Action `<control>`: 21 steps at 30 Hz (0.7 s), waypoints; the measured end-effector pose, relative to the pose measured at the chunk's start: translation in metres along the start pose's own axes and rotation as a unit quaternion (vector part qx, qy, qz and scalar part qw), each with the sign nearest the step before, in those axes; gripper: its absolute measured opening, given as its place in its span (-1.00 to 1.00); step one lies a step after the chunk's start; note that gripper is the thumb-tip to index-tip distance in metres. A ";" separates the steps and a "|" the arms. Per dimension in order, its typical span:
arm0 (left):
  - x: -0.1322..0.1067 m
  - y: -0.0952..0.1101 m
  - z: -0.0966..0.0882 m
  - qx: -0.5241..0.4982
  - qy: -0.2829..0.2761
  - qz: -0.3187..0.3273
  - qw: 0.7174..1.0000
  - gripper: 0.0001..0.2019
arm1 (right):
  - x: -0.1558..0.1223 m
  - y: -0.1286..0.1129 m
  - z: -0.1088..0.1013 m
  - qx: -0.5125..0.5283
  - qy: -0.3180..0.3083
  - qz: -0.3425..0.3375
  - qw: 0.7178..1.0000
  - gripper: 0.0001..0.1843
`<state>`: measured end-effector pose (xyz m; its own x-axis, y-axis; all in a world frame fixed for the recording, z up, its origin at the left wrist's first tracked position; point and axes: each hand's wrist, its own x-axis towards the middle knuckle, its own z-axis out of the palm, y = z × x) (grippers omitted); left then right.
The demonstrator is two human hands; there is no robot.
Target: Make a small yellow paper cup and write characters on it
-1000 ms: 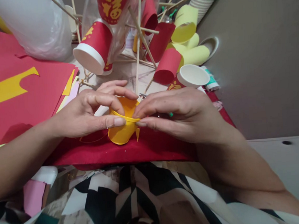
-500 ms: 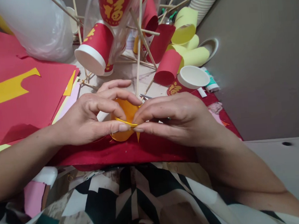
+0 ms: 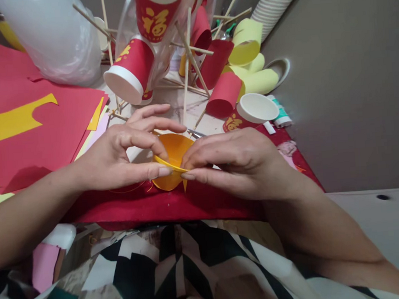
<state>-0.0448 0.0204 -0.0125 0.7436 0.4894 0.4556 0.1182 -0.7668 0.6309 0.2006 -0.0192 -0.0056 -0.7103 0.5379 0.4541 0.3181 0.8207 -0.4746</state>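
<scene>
We hold a rounded, open-topped yellow-orange paper piece [image 3: 176, 147] above the red-clothed front edge of the table [image 3: 204, 204], our left hand [image 3: 124, 155] pinching its near rim between thumb and forefinger, our right hand [image 3: 238, 162] pinching the same rim just beside. Flat red paper sheets [image 3: 17, 157] lie leftward; a red paper cup with white interior [image 3: 259, 108] sits beyond our right hand
</scene>
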 end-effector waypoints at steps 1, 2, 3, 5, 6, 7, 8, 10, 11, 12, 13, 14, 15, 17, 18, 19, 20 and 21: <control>0.000 0.000 0.001 0.007 0.005 0.002 1.000 -0.90 | 0.000 0.000 0.001 -0.001 0.007 0.004 1.000 -0.86; -0.001 0.000 0.002 0.010 0.009 0.000 1.000 -0.90 | 0.001 0.000 0.002 -0.001 0.016 0.006 1.000 -0.86; -0.001 0.000 0.002 0.009 0.010 -0.003 1.000 -0.91 | 0.001 0.001 0.003 -0.001 0.025 0.004 1.000 -0.86; -0.001 0.001 0.003 -0.001 0.010 -0.003 1.000 -0.92 | 0.002 0.001 0.003 0.000 0.035 -0.011 0.999 -0.90; -0.001 0.001 0.003 -0.006 0.009 -0.001 1.000 -0.92 | 0.002 0.001 0.002 0.001 0.035 -0.021 0.999 -0.92; -0.001 0.002 0.003 -0.010 0.007 -0.002 1.000 -0.92 | 0.001 0.002 0.001 -0.001 0.031 -0.029 0.999 -0.92; -0.001 0.002 0.002 -0.013 0.003 -0.003 1.000 -0.91 | 0.001 0.002 0.000 -0.009 0.027 -0.034 0.999 -0.92; 0.000 0.003 0.002 -0.015 -0.004 -0.007 1.000 -0.92 | 0.000 0.003 -0.002 -0.035 0.021 -0.038 0.998 -0.90; 0.000 0.004 0.001 -0.015 -0.008 -0.007 1.000 -0.92 | -0.001 0.004 -0.002 -0.047 0.018 -0.038 0.998 -0.88; 0.000 0.004 0.001 -0.013 -0.010 -0.005 1.000 -0.92 | -0.001 0.004 -0.003 -0.057 0.017 -0.038 0.998 -0.86; 0.000 0.005 0.000 -0.012 -0.012 -0.001 1.000 -0.92 | -0.001 0.004 -0.003 -0.063 0.016 -0.036 0.997 -0.85; 0.000 0.005 0.000 -0.009 -0.014 0.002 1.000 -0.92 | -0.002 0.004 -0.002 -0.066 0.015 -0.033 0.997 -0.83; 0.001 0.005 0.000 -0.008 -0.018 0.011 1.000 -0.91 | -0.002 0.004 -0.002 -0.067 0.011 -0.031 0.997 -0.82; 0.001 0.006 0.000 -0.008 -0.030 0.025 0.999 -0.91 | -0.002 0.004 -0.001 -0.069 0.007 -0.026 0.997 -0.81; 0.001 0.006 0.000 -0.009 -0.034 0.027 0.999 -0.91 | -0.002 0.004 -0.001 -0.071 0.008 -0.025 0.997 -0.81; 0.001 0.006 0.001 -0.012 -0.034 0.027 0.999 -0.91 | -0.002 0.004 -0.001 -0.072 0.008 -0.024 0.997 -0.81; 0.001 0.006 0.001 -0.015 -0.031 0.023 0.999 -0.91 | -0.002 0.004 -0.001 -0.073 0.009 -0.025 0.997 -0.81; 0.001 0.006 0.001 -0.019 -0.025 0.017 0.999 -0.91 | -0.001 0.004 -0.001 -0.072 0.010 -0.027 0.997 -0.82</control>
<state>-0.0428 0.0159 -0.0095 0.7792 0.4413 0.4451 0.0688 -0.7661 0.6390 0.2035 -0.0167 -0.0070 -0.7164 0.4952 0.4915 0.3684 0.8667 -0.3363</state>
